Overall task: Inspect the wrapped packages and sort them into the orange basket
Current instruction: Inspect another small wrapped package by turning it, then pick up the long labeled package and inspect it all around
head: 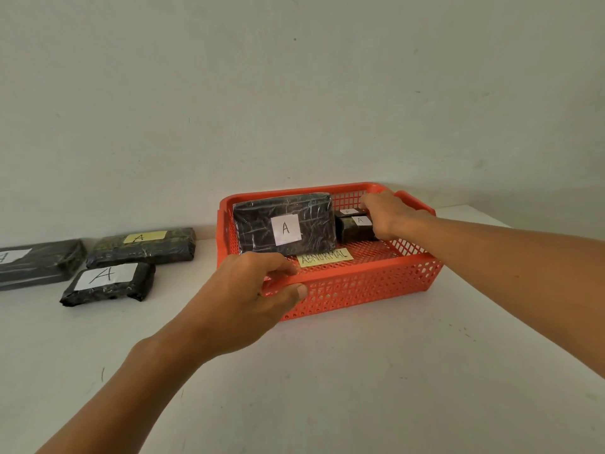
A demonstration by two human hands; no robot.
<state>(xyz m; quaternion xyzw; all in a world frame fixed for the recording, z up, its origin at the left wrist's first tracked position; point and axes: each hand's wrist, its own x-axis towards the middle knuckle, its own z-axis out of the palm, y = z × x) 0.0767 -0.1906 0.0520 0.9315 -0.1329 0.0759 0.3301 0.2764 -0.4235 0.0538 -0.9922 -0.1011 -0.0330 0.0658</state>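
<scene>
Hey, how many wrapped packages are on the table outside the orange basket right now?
3, all left of the orange basket: a yellow-labelled package at the back, a white-labelled package in front of it, and a grey package cut off by the left edge. More may lie out of frame.

A big package (284, 224) leans across the basket's (360, 290) back left, two small ones (355, 228) sit at back right; its front floor lies bare. Three packages (108, 281) crowd the table's (360, 371) left; the near side is free.
</scene>
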